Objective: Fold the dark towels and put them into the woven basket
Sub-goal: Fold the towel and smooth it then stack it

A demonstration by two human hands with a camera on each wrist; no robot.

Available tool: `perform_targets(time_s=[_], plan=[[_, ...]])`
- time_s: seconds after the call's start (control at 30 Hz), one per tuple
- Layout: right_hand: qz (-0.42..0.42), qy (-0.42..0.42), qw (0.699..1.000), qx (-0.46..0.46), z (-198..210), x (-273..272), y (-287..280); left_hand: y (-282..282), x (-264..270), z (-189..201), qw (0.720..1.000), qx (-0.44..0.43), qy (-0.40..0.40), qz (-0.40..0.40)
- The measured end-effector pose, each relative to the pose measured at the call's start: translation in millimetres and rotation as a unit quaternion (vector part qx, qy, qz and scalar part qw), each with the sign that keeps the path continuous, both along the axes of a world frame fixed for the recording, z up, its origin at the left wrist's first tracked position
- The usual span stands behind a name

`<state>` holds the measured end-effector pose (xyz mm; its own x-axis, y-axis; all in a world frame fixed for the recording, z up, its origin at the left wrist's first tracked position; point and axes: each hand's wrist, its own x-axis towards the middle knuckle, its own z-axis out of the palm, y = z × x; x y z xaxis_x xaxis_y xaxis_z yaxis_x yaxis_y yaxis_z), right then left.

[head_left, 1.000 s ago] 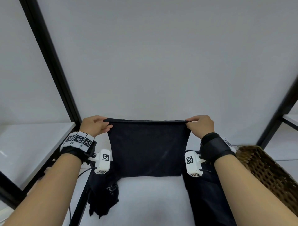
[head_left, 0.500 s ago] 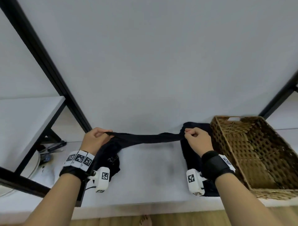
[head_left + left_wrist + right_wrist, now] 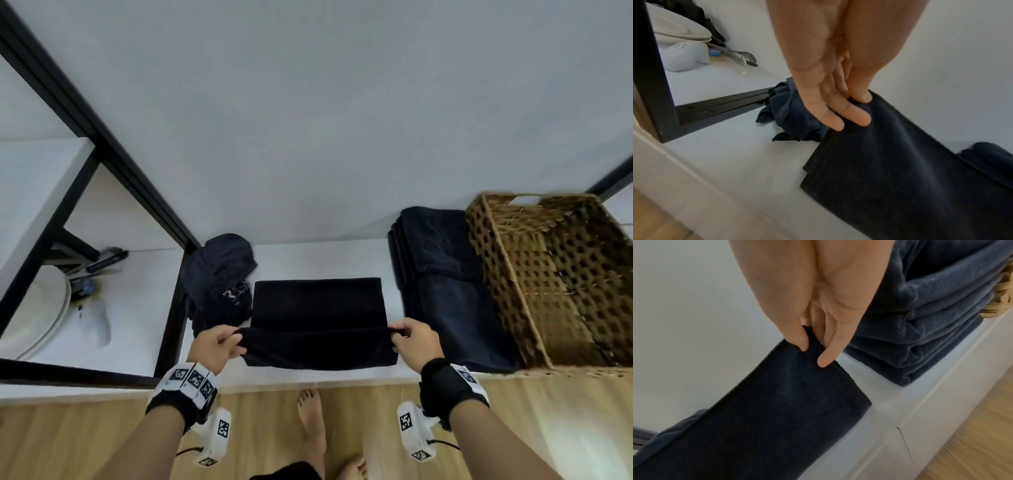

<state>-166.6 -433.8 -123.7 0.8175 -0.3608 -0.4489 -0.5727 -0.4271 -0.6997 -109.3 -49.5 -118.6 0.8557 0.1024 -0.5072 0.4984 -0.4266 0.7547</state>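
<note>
Folding step, seen from the head view. The left hand (image 3: 215, 346) and the right hand (image 3: 412, 339) are each pinching one end of the raised fold line of a dark towel (image 3: 318, 308), thumb against fingertips, so that the cloth is staying taut and straight between them — a slack edge would likely crease unevenly. The far half of the towel is lying flat on the white surface (image 3: 308, 260); the near part is hanging down from the pinched line to rest on the surface near its front edge, which suggests a half-fold in progress. The wrist views are confirming both grips: fingers (image 3: 857, 118) of the left and fingers (image 3: 826, 360) of the right are closing on the hem, nothing else held. A stack of folded towels (image 3: 455, 291) is waiting just beside the woven basket (image 3: 507, 274) — apparently staged for loading, the basket itself looking unfilled. A crumpled towel (image 3: 219, 274) is lying to the left, not yet folded.
</note>
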Motion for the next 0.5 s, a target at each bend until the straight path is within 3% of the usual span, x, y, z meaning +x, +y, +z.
perform_targets(time_s=[0.23,0.5], plan=[[-0.022,-0.002,1.000,-0.017,-15.9,45.9,-2.1,-5.5,42.1,-16.7,0.984,0.153,-0.013,-0.086],[-0.034,0.011,0.998,-0.046,-27.2,96.3,-3.4,-14.9,102.2,-36.4,0.990,0.132,0.005,-0.058]])
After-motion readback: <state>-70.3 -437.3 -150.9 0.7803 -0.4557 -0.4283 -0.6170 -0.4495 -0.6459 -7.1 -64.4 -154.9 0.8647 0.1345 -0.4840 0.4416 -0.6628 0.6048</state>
